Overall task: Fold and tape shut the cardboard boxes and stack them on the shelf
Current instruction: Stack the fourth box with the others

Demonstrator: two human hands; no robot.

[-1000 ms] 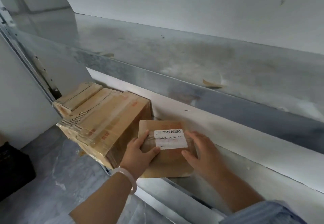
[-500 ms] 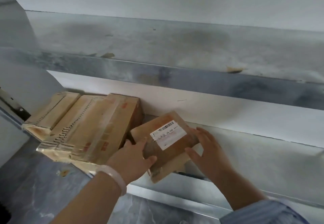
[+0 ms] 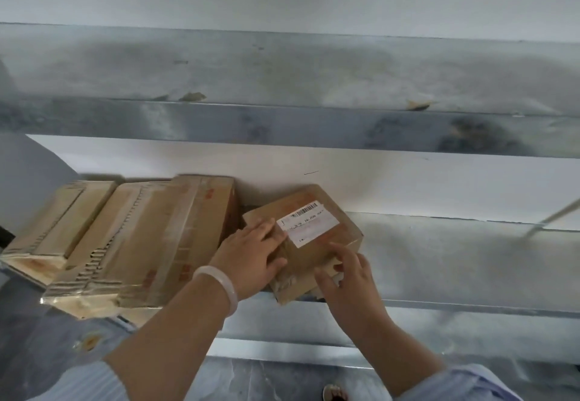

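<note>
A small taped cardboard box [image 3: 326, 209] with a white barcode label lies skewed on the metal shelf [image 3: 455, 262], one corner past the front edge. My left hand [image 3: 251, 256] lies flat on the box's left part, fingers straight, a white bangle on the wrist. My right hand [image 3: 348, 278] touches the box's near right edge with its fingertips. To the left, a wide taped box [image 3: 163, 237] sits on the shelf, close to the small box. A narrower box [image 3: 59, 224] lies beside it at the far left.
An upper metal shelf [image 3: 282, 124] runs across above, with paper scraps on it. A white wall stands behind the shelves. Bare shelf surface stretches to the right of the small box. Grey floor lies below, with a foot [image 3: 334, 392] showing.
The view has swung so the shelves run level. The small box sits further onto the shelf. My right hand has shifted from the box's right side to its near edge.
</note>
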